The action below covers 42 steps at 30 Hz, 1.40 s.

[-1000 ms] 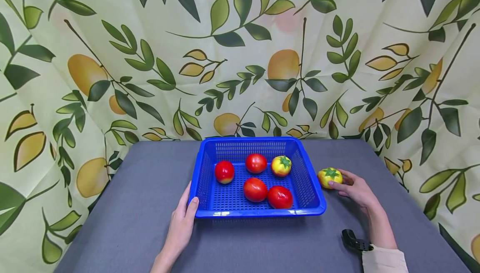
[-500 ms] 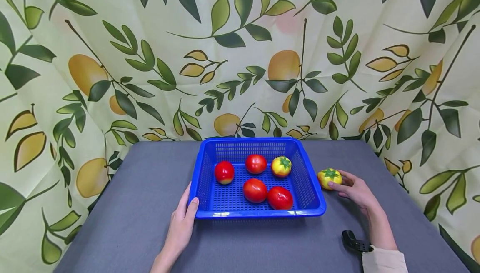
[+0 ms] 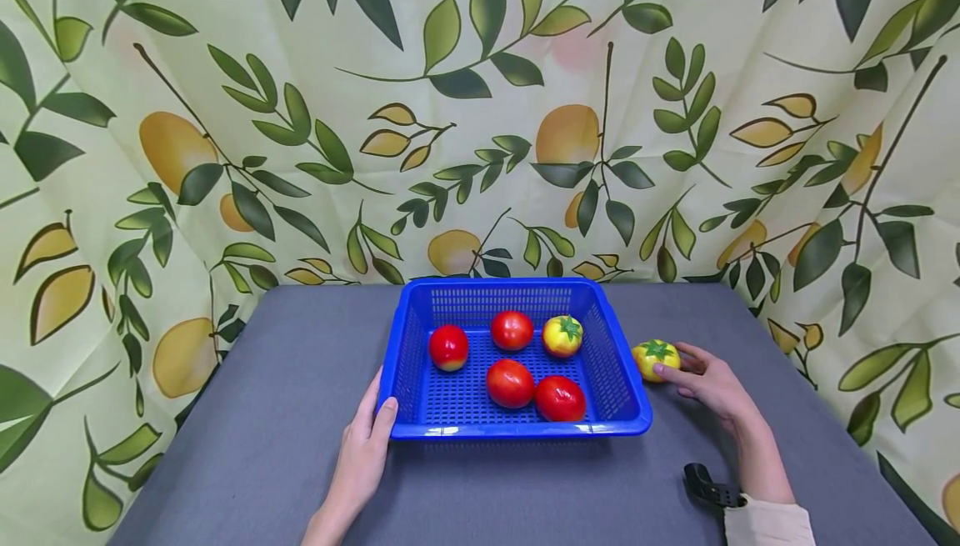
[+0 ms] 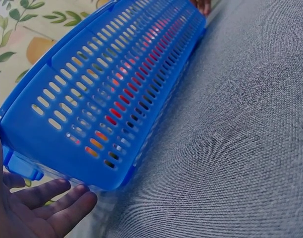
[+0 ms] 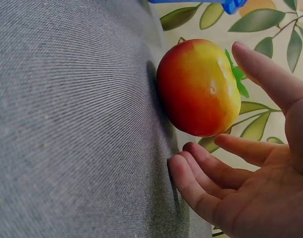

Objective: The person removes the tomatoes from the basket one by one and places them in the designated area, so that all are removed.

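A blue plastic basket (image 3: 442,409) with slotted walls sits on the grey table. At its left end my left hand (image 3: 362,446) grips the rim, thumb over the top and fingers along the outside. In the left wrist view those fingers (image 4: 75,210) lie loosely beside the basket's end wall. Just outside the right wall rests a yellow-red tomato (image 5: 198,89) with a green leafy top. My right hand (image 3: 716,388) is spread beside it; in the right wrist view the index fingertip is right at the tomato's edge, the thumb by its leafy top.
Inside the basket lie several red tomatoes (image 3: 511,383) and one yellow tomato (image 3: 562,337) with a green top. A leaf-print cloth (image 3: 480,112) hangs behind the table (image 3: 300,413). My right wrist wears a black strap (image 3: 712,488).
The yellow-red tomato outside the basket has shifted slightly left toward the basket wall. Both hands stay nearly where they were.
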Tool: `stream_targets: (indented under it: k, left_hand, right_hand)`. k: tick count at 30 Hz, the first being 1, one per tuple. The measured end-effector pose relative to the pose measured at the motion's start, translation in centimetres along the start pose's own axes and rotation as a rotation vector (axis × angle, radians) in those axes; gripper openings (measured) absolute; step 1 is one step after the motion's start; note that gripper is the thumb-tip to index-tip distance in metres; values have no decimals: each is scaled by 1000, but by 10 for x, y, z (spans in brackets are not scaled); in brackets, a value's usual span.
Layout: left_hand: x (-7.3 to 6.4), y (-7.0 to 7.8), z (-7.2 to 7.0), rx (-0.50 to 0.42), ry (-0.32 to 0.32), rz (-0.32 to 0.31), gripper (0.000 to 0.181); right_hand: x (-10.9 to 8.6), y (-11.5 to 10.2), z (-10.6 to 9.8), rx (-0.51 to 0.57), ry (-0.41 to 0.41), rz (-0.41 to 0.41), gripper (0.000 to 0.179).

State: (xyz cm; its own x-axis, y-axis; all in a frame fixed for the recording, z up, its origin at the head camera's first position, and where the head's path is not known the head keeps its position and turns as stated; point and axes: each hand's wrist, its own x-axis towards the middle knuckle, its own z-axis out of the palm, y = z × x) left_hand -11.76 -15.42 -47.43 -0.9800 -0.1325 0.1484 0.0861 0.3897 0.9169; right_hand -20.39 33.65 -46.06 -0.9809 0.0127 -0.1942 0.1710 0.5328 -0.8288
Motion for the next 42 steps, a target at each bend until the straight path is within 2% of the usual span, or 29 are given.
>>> stream_targets:
  k: [4, 11, 15, 21, 25, 29, 32, 36, 39, 42]
  left_hand:
    - [0, 0, 0, 6, -10, -1, 58]
    - [0, 0, 1, 11, -12, 1, 58]
    - [0, 0, 1, 13, -6, 5, 57]
    - [0, 0, 1, 9, 0, 24, 56]
    - [0, 0, 0, 12, 2, 41, 55]
    - [-1, 1, -2, 10, 8, 39, 54]
    - [-2, 1, -3, 12, 12, 29, 54]
    - [-2, 0, -3, 19, 11, 28, 54]
    - [-2, 1, -2, 18, 7, 30, 55]
    - [-1, 2, -2, 16, 1, 34, 55]
  right_hand:
    - [-2, -2, -2, -7, 31, 4, 98]
    - [-6, -9, -3, 13, 136, 8, 104]
    - [-9, -12, -3, 40, 253, -15, 101]
    - [-14, -20, -4, 80, 473, -32, 86]
    - [-17, -30, -5, 139, 573, -45, 74]
    - [-19, -42, -1, 193, 630, -113, 65]
    - [-21, -53, 4, 203, 642, -185, 59]
    - [-24, -66, 13, 203, 619, -288, 53]
    - [-29, -78, 23, 189, 555, -392, 51]
    - [-32, -86, 34, 152, 446, -480, 50]
